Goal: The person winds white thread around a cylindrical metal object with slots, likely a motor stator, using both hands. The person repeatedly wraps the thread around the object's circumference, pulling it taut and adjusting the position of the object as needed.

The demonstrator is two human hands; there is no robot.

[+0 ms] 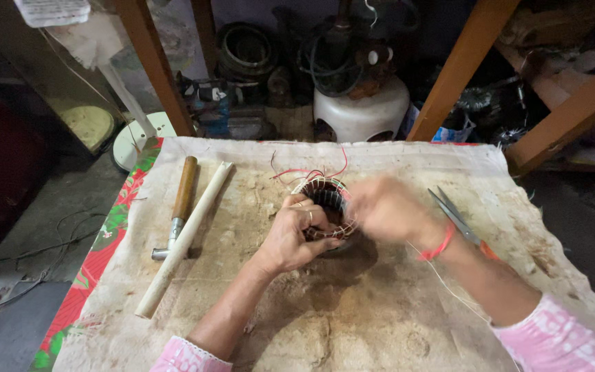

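Copper windings ring the top of a small motor stator [326, 203] that stands near the middle of the cloth-covered counter [380, 310], with red and white lead wires [311, 172] fanning out at its 12 o'clock. The left hand [296, 234] cups the stator from 7 o'clock, its grip curled against the rim to steady it. The right hand [387, 210] sits at 3 o'clock, touching the stator; it is blurred, so I cannot tell whether its grip pinches anything, though a thin white thread [449, 289] trails past the wrist. The work would likely go best with the left hand bracing the core firmly while the right draws evenly. Scissors [457, 217] lie just beyond the right hand at 3 o'clock; a hammer [179, 207] and white pipe [186, 238] lie well apart at 9 o'clock.
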